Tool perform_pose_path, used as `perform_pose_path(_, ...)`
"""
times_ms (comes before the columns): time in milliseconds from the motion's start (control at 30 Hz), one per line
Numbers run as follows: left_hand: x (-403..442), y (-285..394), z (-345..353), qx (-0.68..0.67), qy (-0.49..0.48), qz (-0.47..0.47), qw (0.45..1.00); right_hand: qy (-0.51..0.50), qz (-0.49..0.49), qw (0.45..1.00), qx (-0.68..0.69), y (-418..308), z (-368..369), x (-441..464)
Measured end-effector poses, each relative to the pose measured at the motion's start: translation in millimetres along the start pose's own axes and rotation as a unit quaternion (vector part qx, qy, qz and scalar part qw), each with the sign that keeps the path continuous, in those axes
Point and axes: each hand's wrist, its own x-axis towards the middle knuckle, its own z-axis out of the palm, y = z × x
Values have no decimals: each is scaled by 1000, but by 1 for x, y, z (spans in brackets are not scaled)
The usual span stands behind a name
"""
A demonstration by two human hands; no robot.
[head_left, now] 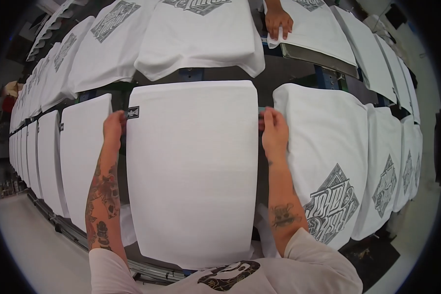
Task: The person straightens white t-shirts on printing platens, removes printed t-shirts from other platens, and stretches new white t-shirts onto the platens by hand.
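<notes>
Directly before me a plain white T-shirt [193, 171] lies smooth over a flat board. A small black label [133, 112] sits at its upper left edge. At that edge, beside the label, my left hand [114, 128] has its fingers curled in against the shirt's side. My right hand [274, 131] is level with it on the opposite edge, its fingers closed at the side of the fabric. Both sets of fingertips are partly hidden by the board's edges.
To the right hangs a white T-shirt with a grey diamond print [330, 206]. Another plain shirt [85, 152] is on the left. More printed shirts [198, 39] line the far row, where another person's hand [279, 23] rests on a shirt over a board [318, 60].
</notes>
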Motion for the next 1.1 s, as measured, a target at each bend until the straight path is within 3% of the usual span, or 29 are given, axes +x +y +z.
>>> perform_pose_path(33,-9,16,13,-89,-16,1,996,-2,-9,999,35,2,6,18)
perform_pose_path(67,-4,21,25,-68,-66,23,995,0,-10,999,31,-2,14,37)
perform_pose_path(100,2,25,36,-48,-114,45,991,-54,93,989,103,-6,24,54)
perform_pose_path(133,2,29,47,158,-11,94,983,-107,194,960,173,-8,32,64)
perform_pose_path(167,6,25,51,154,-13,91,984,-107,194,961,168,-16,38,67)
perform_pose_path(233,15,19,60,258,75,165,949,-103,248,961,71,-29,49,71)
perform_pose_path(267,14,21,59,246,64,141,957,-99,244,962,69,-25,50,74)
perform_pose_path(333,15,17,62,268,105,201,936,-116,145,980,-74,-9,44,84)
perform_pose_path(367,20,15,63,275,107,199,935,-93,140,975,-147,2,42,94)
perform_pose_path(467,10,20,65,315,122,195,921,-98,-23,971,-218,-14,42,79)
perform_pose_path(533,4,7,62,320,212,334,861,54,-243,920,-302,-13,46,57)
perform_pose_path(600,-47,8,61,365,161,412,819,-14,-346,813,-468,-30,45,16)
perform_pose_path(667,-91,-13,51,394,132,435,799,-160,-337,766,-523,-27,54,-27)
perform_pose_path(700,-112,-28,42,419,131,423,793,-179,-345,740,-549,-15,58,-42)
perform_pose_path(867,-222,-84,-12,445,84,358,816,-172,-337,746,-548,-31,64,-45)
perform_pose_path(1000,-303,-119,-55,356,95,221,903,-173,-338,745,-548,-32,63,-50)
perform_pose_path(1100,-336,-165,-84,386,142,206,888,-160,-341,742,-555,-25,60,-63)
